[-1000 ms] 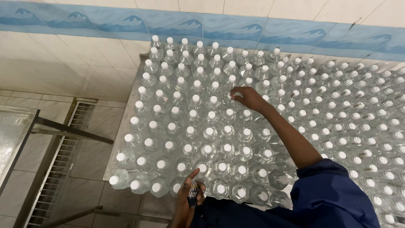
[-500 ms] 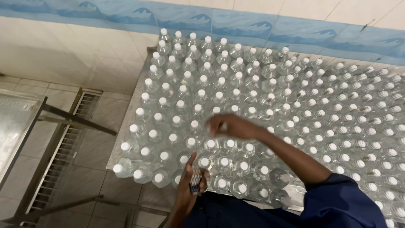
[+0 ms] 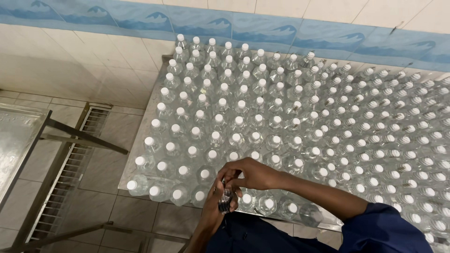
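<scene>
view: head camera, looking down over a packed metal table (image 3: 140, 140) against a tiled wall (image 3: 70, 61).
left hand (image 3: 216, 206): raised at the near table edge, fingers curled around a small dark stack (image 3: 225, 200); closed on it, thumb side toward the bottles.
small dark stack: looks like bundled labels or seals, too small to tell which; sits upright in the left hand, just above the front row of bottles.
right hand (image 3: 246, 172): reaches across from the right in a dark blue sleeve (image 3: 379, 229); fingertips pinched together at the top of the stack, touching it. whether one piece is gripped between them: cannot tell.
bottles (image 3: 234, 122): clear plastic, white caps, upright, shoulder to shoulder in rows filling the table from near edge to wall.
nearest bottles: front row just beside and under both hands; neither hand touches a cap.
rack (image 3: 28, 140): metal frame at left, well apart from the hands.
floor grate (image 3: 65, 168): between rack and table.
</scene>
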